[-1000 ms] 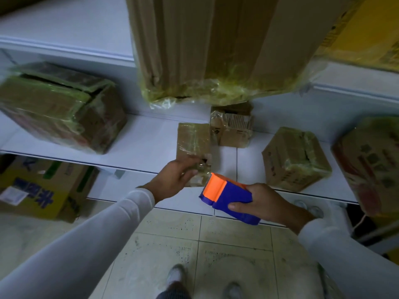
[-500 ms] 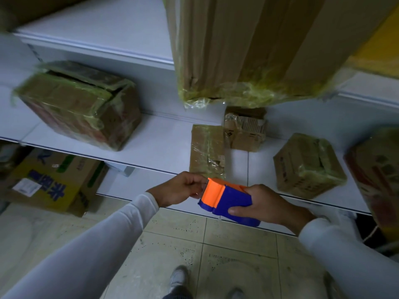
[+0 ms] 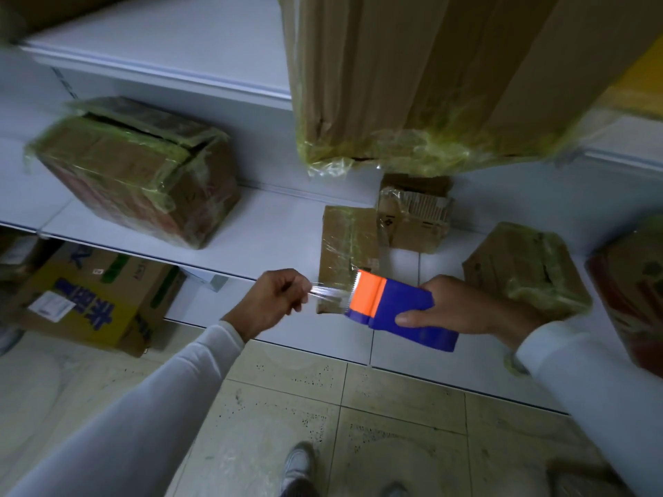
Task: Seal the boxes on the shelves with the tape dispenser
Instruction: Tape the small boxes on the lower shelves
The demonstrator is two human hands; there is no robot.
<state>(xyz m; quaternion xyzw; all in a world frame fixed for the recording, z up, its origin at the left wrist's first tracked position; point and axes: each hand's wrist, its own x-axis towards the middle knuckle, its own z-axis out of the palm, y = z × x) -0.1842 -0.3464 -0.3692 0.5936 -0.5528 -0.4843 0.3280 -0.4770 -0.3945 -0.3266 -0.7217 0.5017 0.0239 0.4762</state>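
Clear tape [image 3: 324, 293] stretches between a left hand [image 3: 276, 303] pinching its end and a right hand [image 3: 466, 310] gripping the blue-and-orange tape dispenser [image 3: 391, 310], before a small flat box [image 3: 348, 245] on the white shelf [image 3: 272, 238].

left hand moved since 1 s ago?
Yes. The left hand has come off the small flat box on the shelf, back toward the person, and now pinches tape pulled from the dispenser.
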